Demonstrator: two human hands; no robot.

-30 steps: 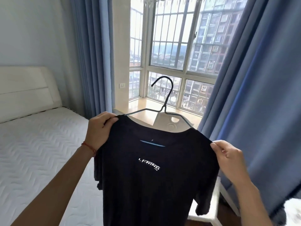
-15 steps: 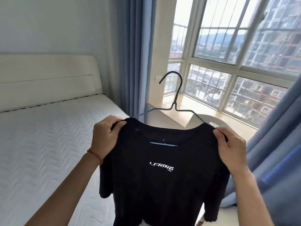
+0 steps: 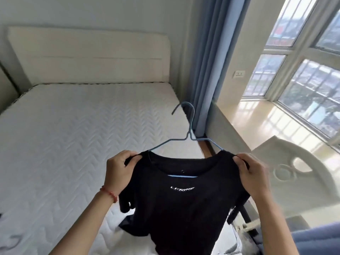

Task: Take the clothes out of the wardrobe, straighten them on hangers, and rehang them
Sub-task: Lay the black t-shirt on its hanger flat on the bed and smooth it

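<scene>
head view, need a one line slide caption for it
Both hands, left and right, pinch a black t-shirt by its shoulders on a blue wire hanger.

Before you is a bed [image 3: 73,135] with a bare white quilted mattress [image 3: 77,148]; the black shirt's [image 3: 184,208] hem trails onto its near edge.

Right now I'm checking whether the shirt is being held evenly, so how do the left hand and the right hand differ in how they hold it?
The left hand wears a red string bracelet; the right hand has a bare wrist. The left hand sits slightly higher in the view than the right hand. The left hand is over the white quilted mattress; the right hand is in front of the white chair back. Both pinch a shoulder of the black T-shirt on the blue wire hanger.
</scene>
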